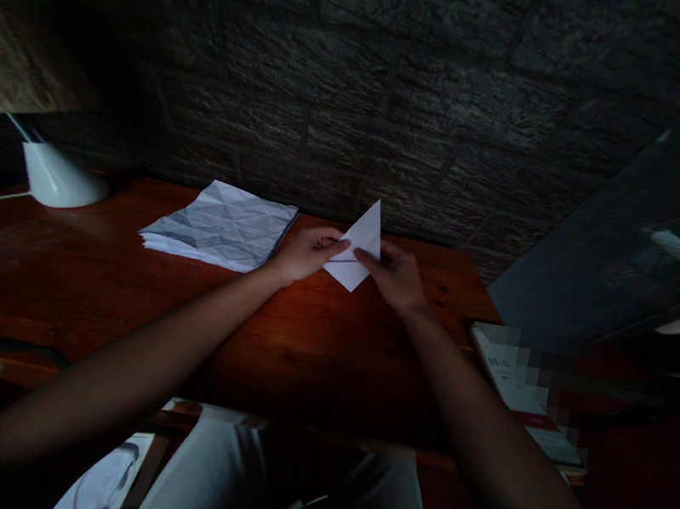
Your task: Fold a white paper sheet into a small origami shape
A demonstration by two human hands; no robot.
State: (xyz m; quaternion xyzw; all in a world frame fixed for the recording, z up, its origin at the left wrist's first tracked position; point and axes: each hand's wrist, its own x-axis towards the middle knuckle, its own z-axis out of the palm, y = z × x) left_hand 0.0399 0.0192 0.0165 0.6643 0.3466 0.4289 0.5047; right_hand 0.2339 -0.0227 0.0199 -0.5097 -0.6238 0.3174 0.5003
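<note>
A folded sheet of white paper (pixel 367 229) is held up over the wooden table, pointed at its top and bottom. My left hand (pixel 309 253) pinches its left side, thumb lying across the front. On the right side my right hand (pixel 398 274) grips it the same way, the thumb pressed near the middle. A dark crease or edge line runs across the paper just below the thumbs. The fingers behind the paper are partly hidden. Left of my left hand lies a stack of paper (pixel 222 223), its top sheet covered in crease marks.
A lamp with a white base (pixel 61 176) and a woven shade (pixel 11 48) stands at the far left, its cord trailing left. A brick wall (pixel 355 76) rises behind the wooden table (pixel 311 353). A tablet-like flat object (pixel 507 376) lies at the right edge.
</note>
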